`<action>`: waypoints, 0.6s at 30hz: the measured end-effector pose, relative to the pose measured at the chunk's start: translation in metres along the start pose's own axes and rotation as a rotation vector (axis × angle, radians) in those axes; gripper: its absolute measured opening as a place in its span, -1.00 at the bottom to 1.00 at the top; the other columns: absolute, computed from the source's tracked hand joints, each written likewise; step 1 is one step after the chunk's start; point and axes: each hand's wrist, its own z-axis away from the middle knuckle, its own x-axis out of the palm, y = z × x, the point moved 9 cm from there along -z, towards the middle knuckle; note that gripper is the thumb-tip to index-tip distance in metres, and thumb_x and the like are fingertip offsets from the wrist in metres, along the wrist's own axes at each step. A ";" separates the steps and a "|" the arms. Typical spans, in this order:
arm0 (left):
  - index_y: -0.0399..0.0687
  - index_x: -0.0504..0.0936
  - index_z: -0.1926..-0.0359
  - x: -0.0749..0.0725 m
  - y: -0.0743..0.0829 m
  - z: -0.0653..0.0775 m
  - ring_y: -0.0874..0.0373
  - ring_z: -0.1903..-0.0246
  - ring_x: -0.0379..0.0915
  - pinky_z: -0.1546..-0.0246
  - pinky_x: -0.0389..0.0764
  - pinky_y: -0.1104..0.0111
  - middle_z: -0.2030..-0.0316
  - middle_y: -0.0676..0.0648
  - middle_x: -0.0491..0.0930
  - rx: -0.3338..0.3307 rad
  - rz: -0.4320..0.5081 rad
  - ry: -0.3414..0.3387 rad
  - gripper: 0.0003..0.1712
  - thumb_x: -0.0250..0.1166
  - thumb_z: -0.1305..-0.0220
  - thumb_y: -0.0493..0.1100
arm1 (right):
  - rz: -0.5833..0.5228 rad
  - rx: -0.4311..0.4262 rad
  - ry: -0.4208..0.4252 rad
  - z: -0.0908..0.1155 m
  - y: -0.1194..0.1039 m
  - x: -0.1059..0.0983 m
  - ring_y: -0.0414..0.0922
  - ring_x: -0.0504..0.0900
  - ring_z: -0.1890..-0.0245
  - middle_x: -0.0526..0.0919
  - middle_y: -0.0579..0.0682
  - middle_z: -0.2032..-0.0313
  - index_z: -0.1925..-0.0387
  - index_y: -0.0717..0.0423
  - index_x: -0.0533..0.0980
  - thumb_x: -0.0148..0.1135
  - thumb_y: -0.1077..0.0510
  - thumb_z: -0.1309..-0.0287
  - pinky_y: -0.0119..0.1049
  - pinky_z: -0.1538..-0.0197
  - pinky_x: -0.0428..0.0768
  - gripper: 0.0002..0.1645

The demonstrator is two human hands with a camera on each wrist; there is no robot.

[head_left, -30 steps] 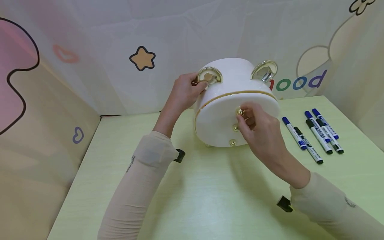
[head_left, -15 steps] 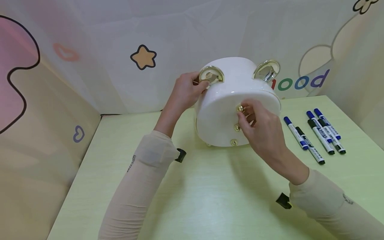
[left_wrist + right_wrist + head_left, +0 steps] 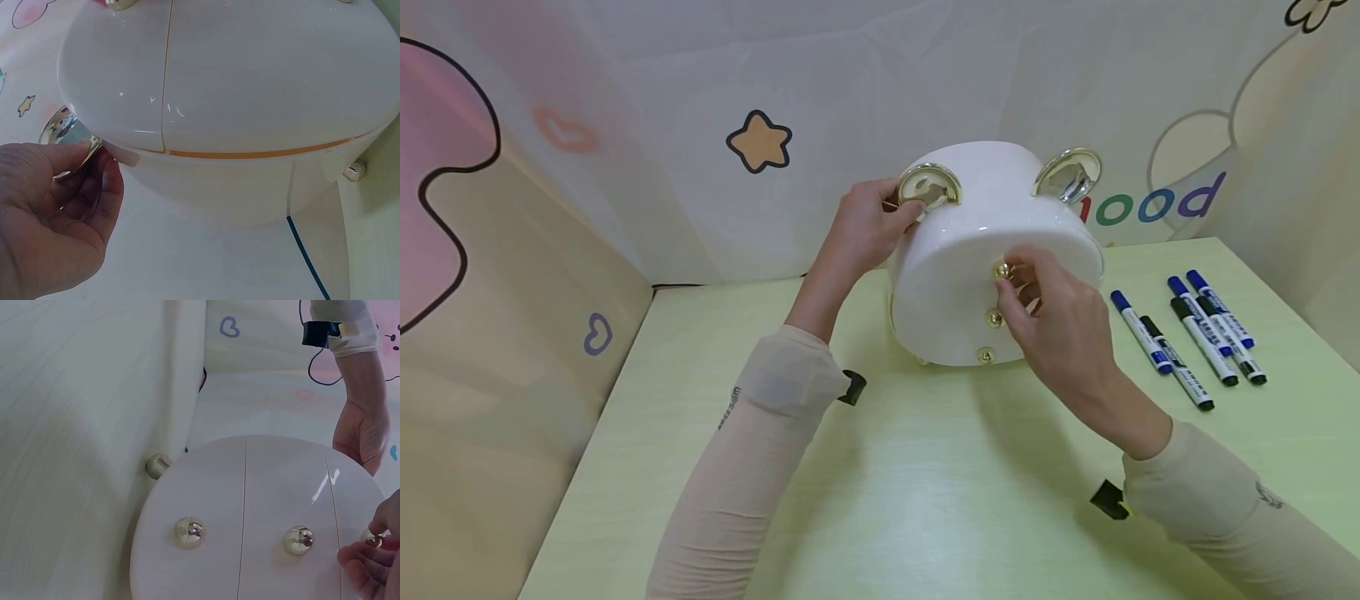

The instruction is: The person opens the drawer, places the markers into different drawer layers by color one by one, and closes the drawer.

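Observation:
A white rounded drawer box [image 3: 958, 292] with two gold ear-shaped pieces stands on the table. My left hand [image 3: 868, 221] pinches the left gold ear [image 3: 929, 185] between thumb and fingers, as the left wrist view also shows. On the front, my right hand [image 3: 1060, 321] has thumb and fingertips around the top gold knob [image 3: 1003, 270]. Two more gold knobs sit below, a middle knob [image 3: 299, 540] and a bottom knob [image 3: 189, 532]. Thin seams divide the front into three drawers. An orange line [image 3: 256, 154] runs along the front's side edge in the left wrist view.
Several blue- and black-capped markers [image 3: 1202, 329] lie on the table right of the box. The pale green table [image 3: 925, 500] extends in front. A printed cloth backdrop [image 3: 850, 83] hangs close behind, and the right gold ear [image 3: 1067, 175] rises near it.
The orange line along the front's upper edge was visible a second ago and is hidden now. The top knob and my right hand have shifted slightly toward the box. My left hand stays put.

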 end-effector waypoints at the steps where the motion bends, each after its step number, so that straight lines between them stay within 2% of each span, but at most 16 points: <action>1: -0.18 0.69 0.14 0.000 0.000 0.000 0.14 0.20 0.59 0.22 0.56 0.40 0.29 -0.09 0.67 -0.002 -0.002 -0.001 -0.84 0.22 -0.47 -0.20 | 0.000 -0.005 0.003 0.000 0.000 0.000 0.04 0.71 0.40 0.71 0.19 0.28 -0.02 0.32 0.51 0.33 0.35 -0.31 -0.14 0.40 0.59 -0.71; 10: -0.18 0.68 0.12 0.002 0.001 -0.001 0.13 0.18 0.59 0.20 0.56 0.40 0.25 -0.10 0.67 0.000 -0.016 -0.010 -0.84 0.22 -0.49 -0.19 | 0.004 -0.050 0.032 0.003 0.001 -0.003 0.04 0.71 0.40 0.72 0.21 0.26 -0.03 0.35 0.52 0.36 0.37 -0.28 -0.16 0.41 0.58 -0.68; 18: -0.16 0.65 0.22 0.000 0.000 0.000 0.14 0.22 0.57 0.23 0.54 0.40 0.30 -0.07 0.66 0.000 -0.024 -0.001 -0.85 0.22 -0.48 -0.18 | -0.003 -0.068 0.040 0.004 0.001 0.000 0.08 0.72 0.37 0.72 0.25 0.23 -0.04 0.38 0.49 0.38 0.37 -0.27 -0.08 0.41 0.59 -0.65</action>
